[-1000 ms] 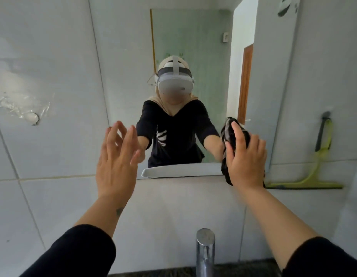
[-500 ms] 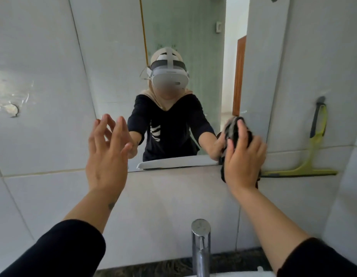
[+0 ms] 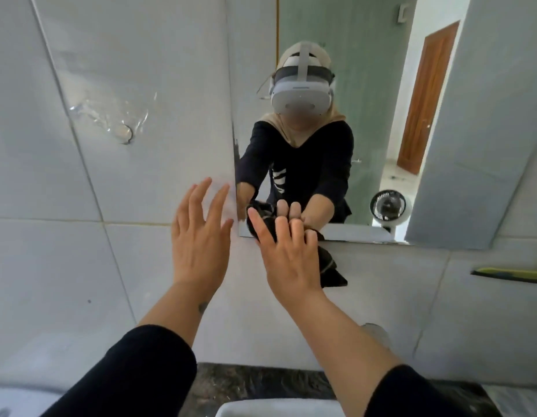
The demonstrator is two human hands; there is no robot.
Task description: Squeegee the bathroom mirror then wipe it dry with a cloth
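Note:
The frameless bathroom mirror (image 3: 366,85) hangs on the white tiled wall, upper right of centre. My right hand (image 3: 288,254) presses a dark striped cloth (image 3: 329,266) flat against the mirror's lower left corner, and part of the cloth hangs below the mirror's bottom edge. My left hand (image 3: 198,239) is held up beside it with fingers spread and nothing in it, in front of the tile just left of the mirror's edge. A yellow-green squeegee (image 3: 511,273) rests against the wall at the right edge, only its blade in view.
A clear adhesive hook patch (image 3: 123,132) sticks to the tile at upper left. The white basin rim (image 3: 276,409) and dark stone counter (image 3: 261,383) lie below. The tap (image 3: 377,334) is mostly hidden behind my right forearm.
My right hand slid the cloth leftward along the mirror's bottom edge, from its right side to the lower left corner. The view turned right. My left hand stayed open.

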